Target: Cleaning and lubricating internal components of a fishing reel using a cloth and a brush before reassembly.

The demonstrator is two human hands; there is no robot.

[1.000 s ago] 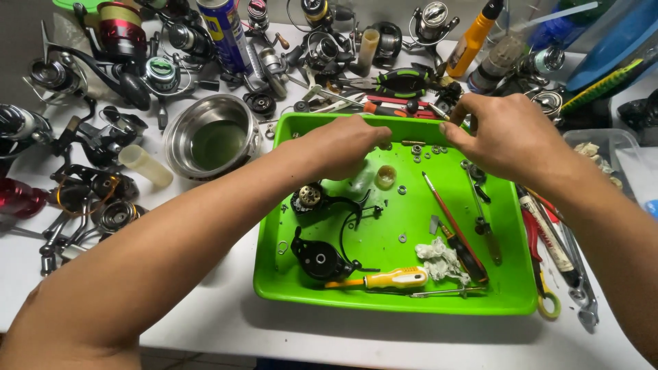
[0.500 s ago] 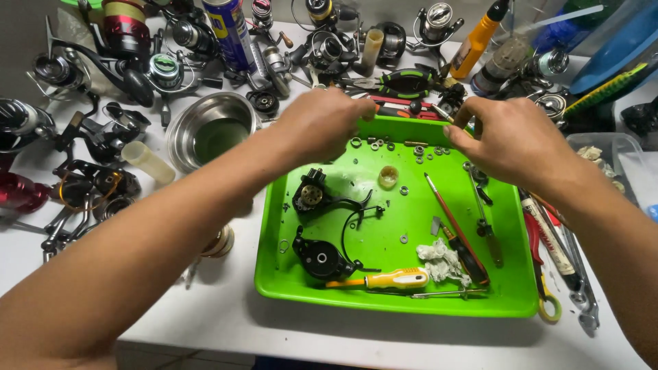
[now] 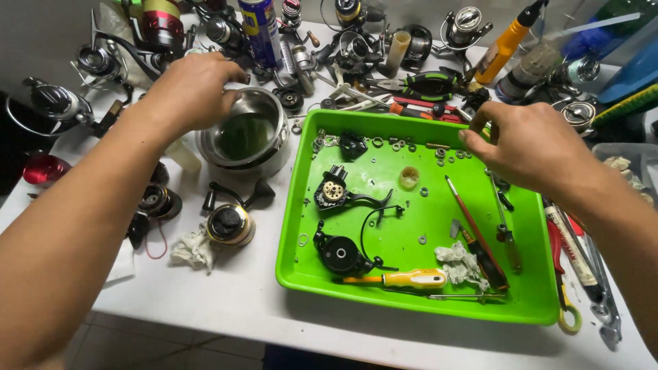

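Left hand [image 3: 192, 89] is out over the steel bowl [image 3: 245, 130] at the far left of the green tray [image 3: 411, 301], fingers curled down over the bowl's far rim; whether they pinch something small there cannot be told from this angle. The bowl sits on the white bench [image 3: 226, 301], just beside the tray's left wall, with a dark greenish liquid inside. Right hand [image 3: 534, 147] hovers over the tray's far right corner, fingers drawn narrow with thumb and forefinger tips close together, and whatever sits between them is too small to make out. Down in the tray: a black reel body with a brass gear [image 3: 334, 194], a second black reel housing [image 3: 340, 255] nearer the front, a yellow-handled screwdriver [image 3: 404, 279] lying along the front wall, a red-handled brush [image 3: 473, 229] slanting across the right half, a crumpled rag [image 3: 460, 262] touching it, and washers and rings scattered along the far edge. On the bench left of the tray, a spool [image 3: 229, 224] rests against another scrap of rag, with whole spinning reels crowded behind the bowl and a blue spray can [image 3: 262, 31] standing upright among them.
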